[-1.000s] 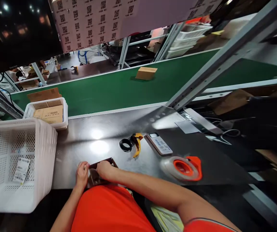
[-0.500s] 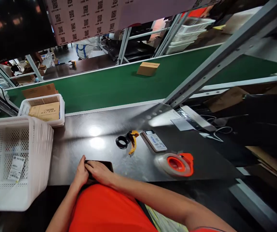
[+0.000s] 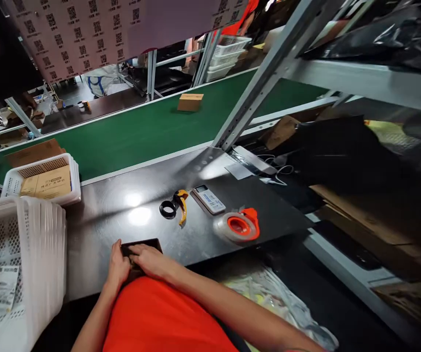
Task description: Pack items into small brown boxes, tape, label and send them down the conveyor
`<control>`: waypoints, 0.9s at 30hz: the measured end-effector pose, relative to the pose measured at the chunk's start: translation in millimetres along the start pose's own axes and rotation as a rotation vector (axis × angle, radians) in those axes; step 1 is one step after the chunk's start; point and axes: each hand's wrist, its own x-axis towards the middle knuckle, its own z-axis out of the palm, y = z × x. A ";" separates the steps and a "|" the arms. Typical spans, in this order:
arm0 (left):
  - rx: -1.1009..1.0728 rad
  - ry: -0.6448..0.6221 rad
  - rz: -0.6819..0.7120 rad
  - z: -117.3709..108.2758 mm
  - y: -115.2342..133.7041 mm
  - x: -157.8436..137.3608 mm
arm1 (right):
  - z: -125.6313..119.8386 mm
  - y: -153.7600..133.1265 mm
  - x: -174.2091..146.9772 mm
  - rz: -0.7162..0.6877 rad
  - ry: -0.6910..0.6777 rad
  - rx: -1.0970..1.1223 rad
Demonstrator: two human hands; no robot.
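A small cardboard box (image 3: 155, 243) stands at the table's near edge, against the red shirt, its dark inside showing from above. My left hand (image 3: 118, 265) grips its left side, thumb toward the top edge. Over the opening lies my right hand (image 3: 150, 259), fingers bent onto the box; their tips are partly hidden, and what is inside is too dark to make out. Beyond the hands are a black and yellow tape dispenser (image 3: 181, 205), a white handheld device with a small screen (image 3: 210, 199), and a clear tape roll on an orange dispenser (image 3: 238, 226).
Stacked white baskets (image 3: 43, 254) stand at the left, with a smaller white basket (image 3: 74, 178) of flat cardboard behind. A green conveyor belt (image 3: 129, 132) carries a closed carton (image 3: 190, 102). A metal post (image 3: 247, 102) rises at the table's right, beside cables and cardboard.
The view has swung to the right, so the table things appear further left. Both hands stay at the box, whose opening now shows more. The right fingers have shifted slightly.
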 end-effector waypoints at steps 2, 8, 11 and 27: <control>0.029 0.027 0.015 1.1 2.6 -0.4 | -0.6 3.5 -31.0 -0.073 0.234 -0.005; 0.070 0.216 0.077 0.9 10.3 -7.0 | 23.1 17.5 -81.9 0.467 0.436 0.166; 0.115 0.075 0.291 -5.9 18.6 -9.9 | 26.4 8.4 -71.0 0.473 0.256 0.183; 0.360 -0.444 0.556 -2.5 46.2 5.0 | -20.4 26.3 -37.9 0.203 -0.148 0.005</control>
